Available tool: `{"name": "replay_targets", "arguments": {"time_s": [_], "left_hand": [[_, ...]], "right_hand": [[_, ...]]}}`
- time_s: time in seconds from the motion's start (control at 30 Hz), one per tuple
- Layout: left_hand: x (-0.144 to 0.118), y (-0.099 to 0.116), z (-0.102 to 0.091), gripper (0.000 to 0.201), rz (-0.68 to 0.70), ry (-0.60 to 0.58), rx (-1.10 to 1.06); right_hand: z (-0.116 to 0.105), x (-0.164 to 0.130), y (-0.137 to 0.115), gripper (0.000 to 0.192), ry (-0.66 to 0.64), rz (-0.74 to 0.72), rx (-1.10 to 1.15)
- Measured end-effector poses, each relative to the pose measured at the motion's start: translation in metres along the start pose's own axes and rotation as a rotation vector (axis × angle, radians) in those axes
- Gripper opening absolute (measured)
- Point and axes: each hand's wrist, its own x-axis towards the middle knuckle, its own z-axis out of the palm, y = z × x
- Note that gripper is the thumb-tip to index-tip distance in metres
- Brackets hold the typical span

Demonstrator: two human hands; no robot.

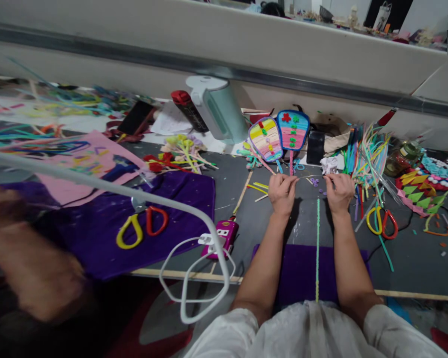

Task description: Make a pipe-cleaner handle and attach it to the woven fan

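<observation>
A thin wire (311,177) stretches between my two hands over the grey table. One end is pinched in the closed fingers of my left hand (282,194), the other in those of my right hand (339,193). Between my forearms a mint-green pipe cleaner (318,233) runs straight toward me, over a purple cloth (294,278). Just beyond the wire lie small purple pieces (314,182). Two striped fan-shaped crafts, one yellow and pink (266,140), one blue and pink (293,130), lean at the back.
Right of me are scissors (382,223), bundled pipe cleaners (369,154) and a glass jar (403,158). On the left, a white cable (134,191) loops near a pink power strip (224,236); more scissors (142,231) and a co-worker's blurred arm (33,268) are there. A kettle (220,109) stands behind.
</observation>
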Motion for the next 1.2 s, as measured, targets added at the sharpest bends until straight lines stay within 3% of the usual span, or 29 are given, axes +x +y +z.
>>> {"name": "replay_targets", "arguments": {"time_s": [1.2], "left_hand": [[0.001, 0.007, -0.002, 0.016, -0.033, -0.021, -0.034]], "right_hand": [[0.004, -0.006, -0.012, 0.023, 0.047, 0.173, 0.134]]}}
